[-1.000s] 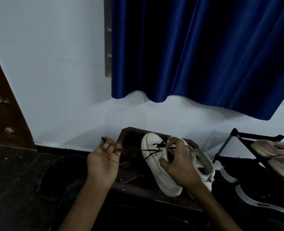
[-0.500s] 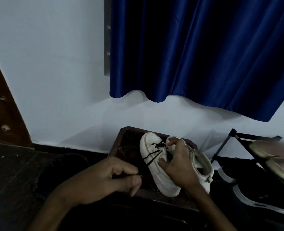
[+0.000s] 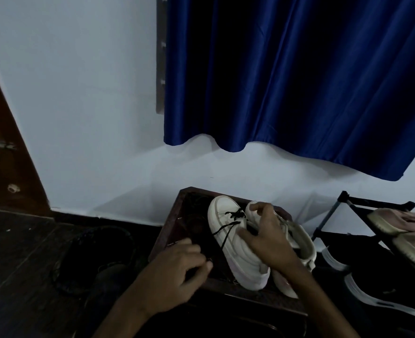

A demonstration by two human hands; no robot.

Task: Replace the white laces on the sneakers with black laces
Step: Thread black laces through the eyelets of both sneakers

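Black lace (image 3: 228, 226) first: our left hand (image 3: 177, 269), out wide pulling it taut 1 s ago, has dropped low just beside the sneaker (image 3: 235, 250). Its fingers curl to the thumb, but it's too dark to tell whether the lace end is in that pinch. Our right hand (image 3: 267, 237) grips the sneaker's upper, steadying it on the wooden stool (image 3: 172, 223). The lace hangs slack, so that pull looks done; next eyelet prob. follows. The 2nd sneaker (image 3: 299, 240) touches the 1st, partly behind the right hand.
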